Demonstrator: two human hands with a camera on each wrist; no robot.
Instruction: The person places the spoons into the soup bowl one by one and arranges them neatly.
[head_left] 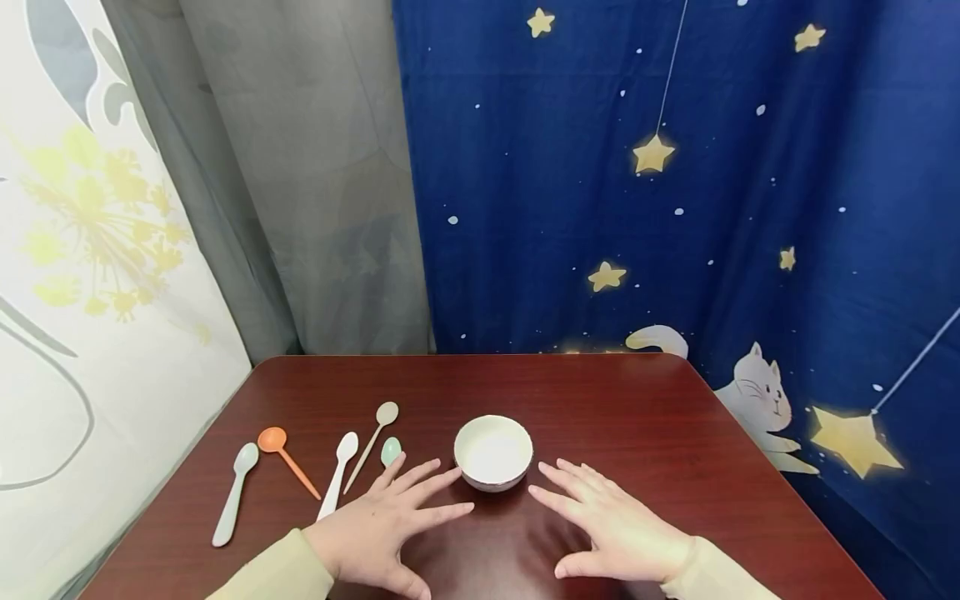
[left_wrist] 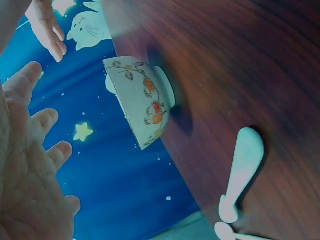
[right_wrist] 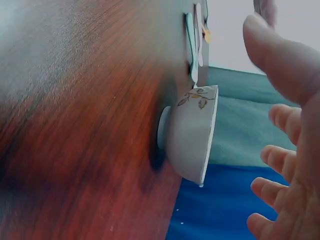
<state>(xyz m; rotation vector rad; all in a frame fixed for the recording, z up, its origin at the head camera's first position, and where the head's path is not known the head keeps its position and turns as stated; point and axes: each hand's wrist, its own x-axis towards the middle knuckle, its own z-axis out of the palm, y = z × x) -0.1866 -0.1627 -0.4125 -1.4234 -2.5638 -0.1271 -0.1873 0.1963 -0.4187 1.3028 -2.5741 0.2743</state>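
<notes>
Fingers of the left hand [head_left: 390, 525] and right hand [head_left: 611, 525] were spread, pinching nothing, with the bowl [head_left: 493, 454] upright on the tabletop [head_left: 645, 400] between and slightly beyond them. A sure hold on it, as best judged, called for both hands meeting opposite walls together, below the rim, with light, even pressure lest it tip. Since the left hand partly hid the green spoon [head_left: 391, 450], enough height to clear its handle seemed wise.

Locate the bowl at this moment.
In the head view, the bowl stands near the middle of the table, just beyond the gap between the left hand and right hand, with the mint-green spoon to its left.
</notes>
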